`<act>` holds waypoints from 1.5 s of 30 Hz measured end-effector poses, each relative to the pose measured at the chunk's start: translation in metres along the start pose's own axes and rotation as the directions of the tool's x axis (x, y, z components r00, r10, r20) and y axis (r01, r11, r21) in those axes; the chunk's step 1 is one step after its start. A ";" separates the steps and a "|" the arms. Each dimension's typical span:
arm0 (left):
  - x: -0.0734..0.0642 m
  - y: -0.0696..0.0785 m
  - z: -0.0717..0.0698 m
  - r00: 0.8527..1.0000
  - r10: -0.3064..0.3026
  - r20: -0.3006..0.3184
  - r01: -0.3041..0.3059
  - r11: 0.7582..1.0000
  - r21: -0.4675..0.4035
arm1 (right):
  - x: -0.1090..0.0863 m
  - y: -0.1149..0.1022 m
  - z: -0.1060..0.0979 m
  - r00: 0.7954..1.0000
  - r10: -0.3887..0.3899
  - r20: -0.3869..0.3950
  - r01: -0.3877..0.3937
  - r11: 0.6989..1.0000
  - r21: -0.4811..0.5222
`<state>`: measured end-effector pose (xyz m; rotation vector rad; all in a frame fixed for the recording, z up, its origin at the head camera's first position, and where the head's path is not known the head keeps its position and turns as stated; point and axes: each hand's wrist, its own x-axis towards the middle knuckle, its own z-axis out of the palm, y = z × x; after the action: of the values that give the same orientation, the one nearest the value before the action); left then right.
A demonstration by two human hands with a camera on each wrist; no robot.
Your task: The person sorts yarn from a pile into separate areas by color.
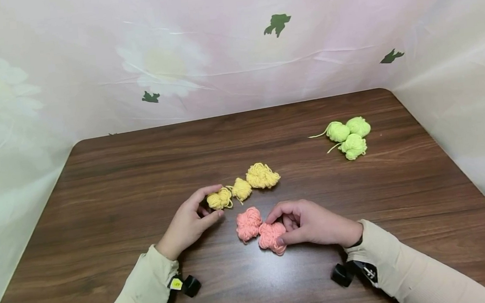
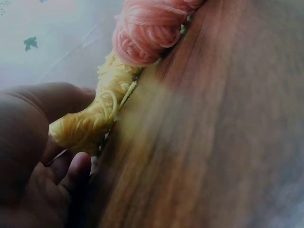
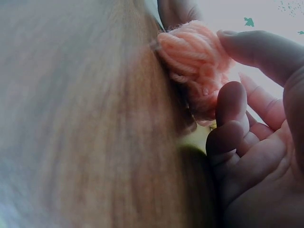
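Three yellow yarn balls lie in a slanting row on the table. My left hand (image 1: 190,219) is at the leftmost yellow yarn ball (image 1: 219,199), index finger along its far side and thumb at its near side. In the left wrist view that yellow ball (image 2: 83,130) sits between thumb and fingers. Closer to me, my right hand (image 1: 313,220) pinches the right-hand pink yarn ball (image 1: 271,237) between thumb and index finger, its other fingers curled beneath the palm. Another pink yarn ball (image 1: 249,224) lies right beside it, to the left.
The middle yellow ball (image 1: 241,189) and a larger yellow ball (image 1: 262,175) continue the row toward the back right. Three green yarn balls (image 1: 353,145) cluster at the far right, with loose yarn ends trailing left. A flowered cloth (image 1: 225,52) hangs behind the brown wooden table (image 1: 139,155).
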<state>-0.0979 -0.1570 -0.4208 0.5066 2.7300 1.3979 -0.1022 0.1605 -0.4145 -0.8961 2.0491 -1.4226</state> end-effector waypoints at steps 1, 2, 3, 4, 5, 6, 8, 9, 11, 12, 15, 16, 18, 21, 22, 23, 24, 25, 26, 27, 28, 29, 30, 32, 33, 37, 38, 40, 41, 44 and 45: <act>0.000 -0.001 0.000 1.000 0.001 -0.001 -0.001 1.000 0.008 | 0.000 0.000 0.000 1.000 0.001 0.000 -0.001 1.000 0.001; 0.000 -0.002 0.000 1.000 -0.001 0.000 0.001 1.000 0.018 | 0.000 0.000 0.000 1.000 0.003 0.000 -0.003 1.000 0.001; 0.000 -0.002 0.000 1.000 -0.006 0.000 0.006 1.000 0.026 | 0.000 0.000 0.000 1.000 0.007 -0.002 -0.007 1.000 0.000; 0.000 -0.003 0.000 1.000 -0.010 0.000 0.010 0.999 0.032 | 0.000 -0.001 0.000 1.000 0.009 -0.003 -0.009 1.000 -0.001; 0.000 -0.003 0.000 1.000 -0.016 -0.001 0.016 0.999 0.038 | 0.000 -0.001 0.000 1.000 0.011 -0.004 -0.011 1.000 -0.002; 0.000 -0.004 0.000 1.000 -0.020 -0.004 0.020 0.999 0.043 | 0.000 -0.001 0.000 1.000 0.011 -0.005 -0.011 1.000 -0.002; -0.001 -0.004 -0.001 1.000 -0.027 -0.013 0.028 0.999 0.047 | 0.000 -0.001 0.000 1.000 0.012 -0.006 -0.012 1.000 -0.002; -0.001 -0.004 -0.001 0.999 -0.031 -0.021 0.032 0.999 0.044 | 0.000 -0.001 0.001 1.000 0.010 -0.006 -0.011 1.000 -0.002; -0.002 -0.004 -0.001 0.999 -0.035 -0.039 0.036 0.999 0.036 | 0.000 0.000 0.001 1.000 0.007 -0.005 -0.007 1.000 -0.001; -0.002 -0.004 0.000 0.998 -0.035 -0.049 0.036 0.999 0.029 | 0.001 0.000 0.001 1.000 0.001 -0.005 -0.001 1.000 0.000; -0.001 -0.004 0.000 0.996 -0.032 -0.078 0.033 0.999 0.004 | 0.001 0.001 0.001 1.000 -0.014 -0.004 0.014 1.000 0.003; -0.001 -0.004 0.000 0.996 -0.031 -0.083 0.030 1.000 -0.007 | 0.001 0.001 0.001 1.000 -0.016 -0.003 0.016 1.000 0.005; -0.001 -0.004 -0.001 0.995 -0.029 -0.091 0.027 0.999 -0.022 | 0.001 0.002 0.001 1.000 -0.021 -0.004 0.021 1.000 0.007; -0.001 -0.004 -0.002 0.995 -0.028 -0.099 0.025 0.999 -0.031 | 0.001 0.002 0.001 1.000 -0.023 -0.004 0.023 1.000 0.011; -0.001 -0.004 -0.003 0.994 -0.030 -0.101 0.027 0.999 -0.030 | 0.001 0.002 0.001 1.000 -0.023 -0.004 0.023 1.000 0.011; -0.001 -0.004 -0.004 0.994 -0.034 -0.104 0.032 0.999 -0.028 | 0.001 0.002 0.001 1.000 -0.025 -0.004 0.025 1.000 0.011; -0.001 -0.004 -0.005 0.993 -0.039 -0.109 0.037 0.999 -0.026 | 0.001 0.002 0.001 1.000 -0.026 -0.004 0.026 1.000 0.011; -0.001 -0.005 -0.006 0.992 -0.045 -0.115 0.042 0.999 -0.022 | 0.001 0.002 0.001 1.000 -0.028 -0.005 0.028 1.000 0.012; -0.001 -0.005 -0.007 0.991 -0.051 -0.122 0.049 0.999 -0.020 | 0.001 0.002 0.001 1.000 -0.028 -0.005 0.028 1.000 0.013; -0.001 -0.006 -0.008 0.990 -0.057 -0.128 0.055 0.998 -0.018 | 0.001 0.002 0.001 1.000 -0.026 -0.005 0.027 1.000 0.013; -0.001 -0.007 -0.010 0.989 -0.063 -0.134 0.062 0.998 -0.015 | 0.001 0.002 0.001 1.000 -0.027 -0.004 0.027 1.000 0.015; -0.001 -0.008 -0.011 0.988 -0.067 -0.142 0.066 0.998 -0.013 | 0.001 0.002 0.001 1.000 -0.026 -0.004 0.027 1.000 0.015; -0.001 -0.009 -0.013 0.986 -0.070 -0.150 0.069 0.998 -0.013 | 0.001 0.002 0.001 1.000 -0.027 -0.004 0.027 1.000 0.015; 0.000 -0.010 -0.016 0.984 -0.073 -0.164 0.072 0.997 -0.011 | 0.001 0.002 0.001 1.000 -0.027 -0.004 0.027 1.000 0.014; 0.000 -0.011 -0.017 0.983 -0.074 -0.170 0.073 0.997 -0.011 | 0.001 0.003 0.001 1.000 -0.028 -0.004 0.028 1.000 0.014; 0.000 -0.014 -0.022 0.979 -0.074 -0.191 0.072 0.997 -0.017 | 0.001 0.003 0.001 1.000 -0.027 -0.005 0.027 1.000 0.012; 0.000 -0.014 -0.024 0.978 -0.072 -0.196 0.069 0.997 -0.020 | 0.001 0.003 0.001 1.000 -0.027 -0.005 0.027 1.000 0.011; 0.001 -0.016 -0.027 0.976 -0.070 -0.207 0.064 0.997 -0.034 | 0.001 0.003 0.001 1.000 -0.026 -0.005 0.026 1.000 0.010; 0.001 -0.016 -0.028 0.975 -0.069 -0.214 0.062 0.997 -0.040 | 0.001 0.002 0.000 1.000 -0.026 -0.005 0.026 1.000 0.008; 0.001 -0.020 -0.034 0.970 -0.075 -0.233 0.060 0.996 -0.072 | 0.000 0.002 0.000 1.000 -0.026 -0.005 0.026 1.000 0.005; 0.001 -0.021 -0.037 0.967 -0.081 -0.240 0.063 0.995 -0.084 | 0.000 0.002 0.000 1.000 -0.025 -0.004 0.025 1.000 0.004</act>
<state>-0.1107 -0.1970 -0.4159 0.2433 2.8305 1.6370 -0.1026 0.1606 -0.4168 -0.9203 2.0440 -1.4424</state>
